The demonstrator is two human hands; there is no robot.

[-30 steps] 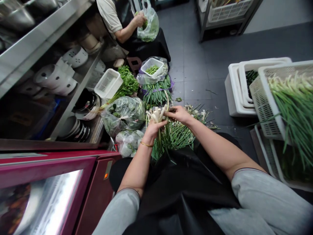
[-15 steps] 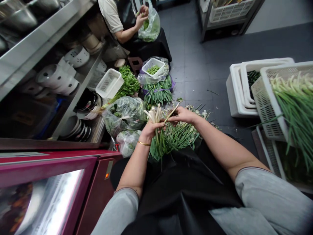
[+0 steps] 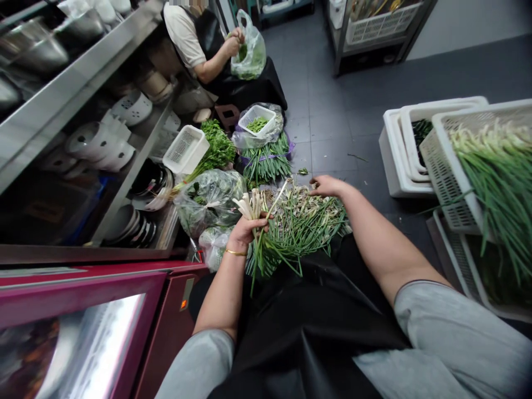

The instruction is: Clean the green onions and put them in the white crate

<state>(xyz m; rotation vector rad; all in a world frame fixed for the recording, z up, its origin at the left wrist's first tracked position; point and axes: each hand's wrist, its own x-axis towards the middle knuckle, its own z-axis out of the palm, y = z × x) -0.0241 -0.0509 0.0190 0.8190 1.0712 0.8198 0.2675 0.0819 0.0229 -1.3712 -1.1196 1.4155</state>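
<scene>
The left hand (image 3: 245, 231) is closed in a fist around a bunch of scallions (image 3: 254, 221), gripping it just below the white root ends, which stick up and fan out above the thumb. The green leaves hang down from the fist toward the black apron (image 3: 316, 316) on the person's lap. A thin gold bracelet (image 3: 236, 252) sits on that wrist.

The right hand (image 3: 326, 186) is stretched forward, well apart from the bunch, over the far edge of a loose pile of scallions (image 3: 307, 221) lying on the floor (image 3: 332, 127). Its fingers are curled loosely downward and touch the pile; whether they pinch a stalk cannot be told.

Left of the pile lie clear plastic bags of greens (image 3: 210, 197), and beyond it a tied bundle of green stalks (image 3: 266, 160) with a small white basket (image 3: 257, 117) behind. To the right, a white crate (image 3: 449, 177) holds long scallions.

At the top, another person's hands (image 3: 235, 41) work at a plastic bag (image 3: 249, 52).
</scene>
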